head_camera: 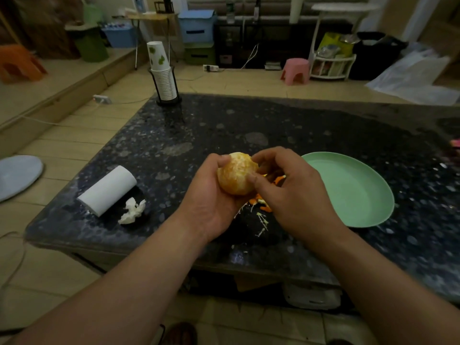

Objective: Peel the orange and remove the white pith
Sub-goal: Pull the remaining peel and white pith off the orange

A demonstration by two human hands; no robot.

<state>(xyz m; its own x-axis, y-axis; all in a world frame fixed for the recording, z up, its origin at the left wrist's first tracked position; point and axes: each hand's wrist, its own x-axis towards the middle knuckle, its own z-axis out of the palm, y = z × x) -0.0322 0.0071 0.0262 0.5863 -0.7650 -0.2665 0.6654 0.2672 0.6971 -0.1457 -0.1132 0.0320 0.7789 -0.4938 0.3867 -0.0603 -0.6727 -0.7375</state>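
Two bare forearms meet above the dark table, left hand cupping the peeled orange, right hand pinching at its pith; soft, light and juicy, it likely wants a loose cradle.

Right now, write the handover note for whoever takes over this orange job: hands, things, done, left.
Left hand cradles the orange from below, above the table.
Right hand pinches at the orange's right side, thumb on the flesh.
Peel scraps and pith strands lie on the table under the hands; the green plate, to the right, holds nothing.
Done: the outer peel is off on the visible side.
Left: whitish pith patches the surface; pick it off. The hidden side cannot be judged.
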